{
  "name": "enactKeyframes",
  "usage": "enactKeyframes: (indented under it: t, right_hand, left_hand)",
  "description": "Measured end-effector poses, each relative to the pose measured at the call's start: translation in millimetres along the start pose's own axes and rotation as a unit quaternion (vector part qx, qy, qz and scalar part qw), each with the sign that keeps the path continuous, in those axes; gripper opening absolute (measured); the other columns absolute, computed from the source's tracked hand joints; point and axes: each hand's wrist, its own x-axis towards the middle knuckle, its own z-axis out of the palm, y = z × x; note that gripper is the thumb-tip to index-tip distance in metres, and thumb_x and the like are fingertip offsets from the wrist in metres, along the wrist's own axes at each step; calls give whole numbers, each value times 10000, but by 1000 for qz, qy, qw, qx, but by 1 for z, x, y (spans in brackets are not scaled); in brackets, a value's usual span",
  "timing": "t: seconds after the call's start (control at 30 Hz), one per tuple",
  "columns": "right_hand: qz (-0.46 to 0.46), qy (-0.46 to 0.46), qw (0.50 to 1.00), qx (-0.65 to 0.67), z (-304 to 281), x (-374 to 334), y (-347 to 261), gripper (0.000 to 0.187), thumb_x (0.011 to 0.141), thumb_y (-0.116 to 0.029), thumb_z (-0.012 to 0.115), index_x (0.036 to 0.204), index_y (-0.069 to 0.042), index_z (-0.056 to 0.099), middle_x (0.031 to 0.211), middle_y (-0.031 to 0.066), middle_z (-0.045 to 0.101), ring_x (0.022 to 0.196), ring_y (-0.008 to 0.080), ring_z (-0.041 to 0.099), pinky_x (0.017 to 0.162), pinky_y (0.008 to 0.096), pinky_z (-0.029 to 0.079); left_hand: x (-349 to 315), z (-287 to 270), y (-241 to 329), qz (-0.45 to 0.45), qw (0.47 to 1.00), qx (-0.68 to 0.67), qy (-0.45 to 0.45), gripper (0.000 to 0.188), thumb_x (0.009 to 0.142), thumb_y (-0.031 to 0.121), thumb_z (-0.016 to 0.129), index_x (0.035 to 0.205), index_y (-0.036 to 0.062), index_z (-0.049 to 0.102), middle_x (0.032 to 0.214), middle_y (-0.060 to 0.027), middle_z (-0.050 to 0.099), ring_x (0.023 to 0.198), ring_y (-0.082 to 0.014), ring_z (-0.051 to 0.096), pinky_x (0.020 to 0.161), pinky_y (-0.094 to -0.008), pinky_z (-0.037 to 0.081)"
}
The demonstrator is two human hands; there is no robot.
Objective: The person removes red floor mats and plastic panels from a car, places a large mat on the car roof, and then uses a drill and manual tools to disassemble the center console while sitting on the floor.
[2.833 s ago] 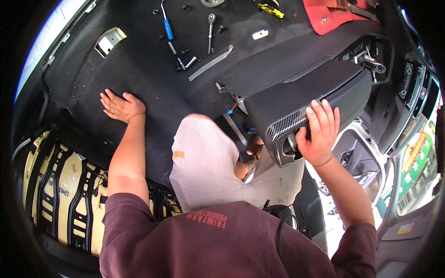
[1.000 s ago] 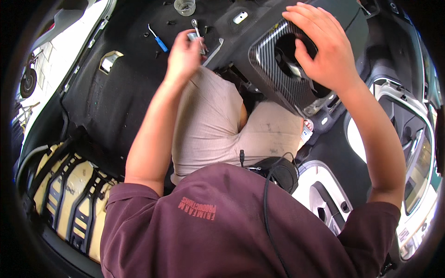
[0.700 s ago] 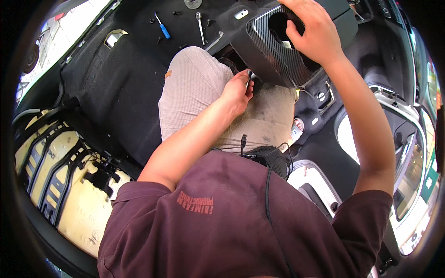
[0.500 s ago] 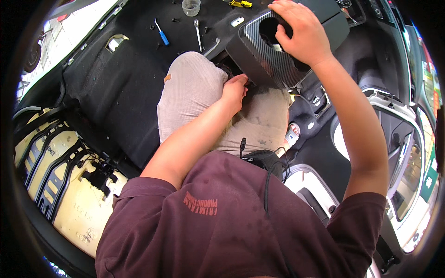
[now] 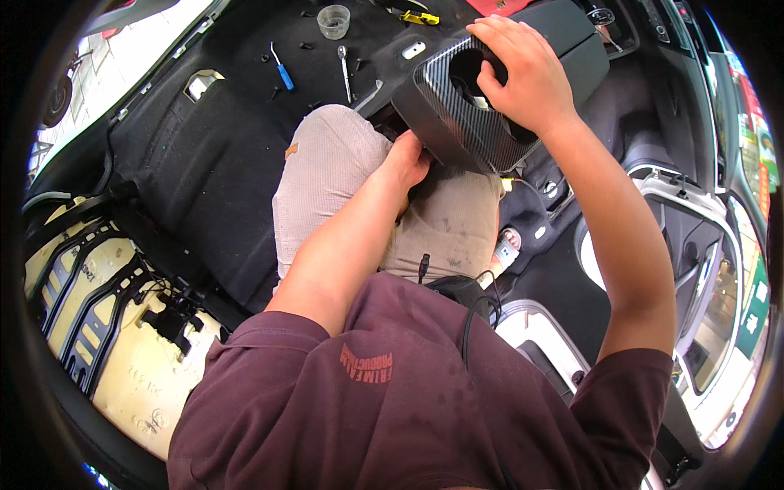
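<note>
— Two hands on the job! The right hand [image 5: 523, 77] lies spread over the carbon-pattern console panel [image 5: 465, 122], fingers hooked into its round opening at one o'clock.
— And the left hand [image 5: 406, 161]?
— Tucked under the panel's lower edge at seven o'clock from the right, fingers curled out of sight; what they pinch, I cannot tell.
— Anything nearby?
— A blue-handled screwdriver [image 5: 282, 72], a wrench [image 5: 345, 69] and a clear cup [image 5: 333, 20] on the black carpet [image 5: 204, 155], at eleven.
</note>
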Motion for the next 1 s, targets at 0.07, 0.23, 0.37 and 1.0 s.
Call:
enactKeyframes:
  t: [0.07,0.23,0.37,1.0]
  right_hand:
    - [7,-7,1000,0,0,1,-2,461,865,-150,671,1322,-88,670,1368,121,687,1325,308,612,1189,473,424]
    - [6,-9,1000,-6,1,2,-1,471,862,-143,671,1331,-100,667,1381,110,679,1332,298,610,1188,469,426]
    - [6,-13,1000,-17,2,2,-2,474,860,-137,671,1333,-105,662,1383,96,678,1339,293,608,1184,473,431]
    - [5,-22,999,-32,0,6,-8,467,859,-142,674,1324,-96,656,1387,81,670,1334,277,609,1181,466,433]
  left_hand:
    - [6,-5,-1,27,999,2,-33,116,1011,124,608,958,65,691,877,-85,701,845,-244,679,823,-393,575]
    - [12,-7,1,24,999,3,-34,100,994,125,635,950,59,696,888,-85,714,833,-243,690,763,-379,574]
    - [15,-1,2,12,1000,0,-11,118,967,137,657,917,44,707,857,-96,716,805,-251,694,736,-374,572]
    - [22,12,19,-30,988,-50,-141,209,1004,160,679,1159,23,711,1072,-107,743,932,-228,739,834,-377,636]
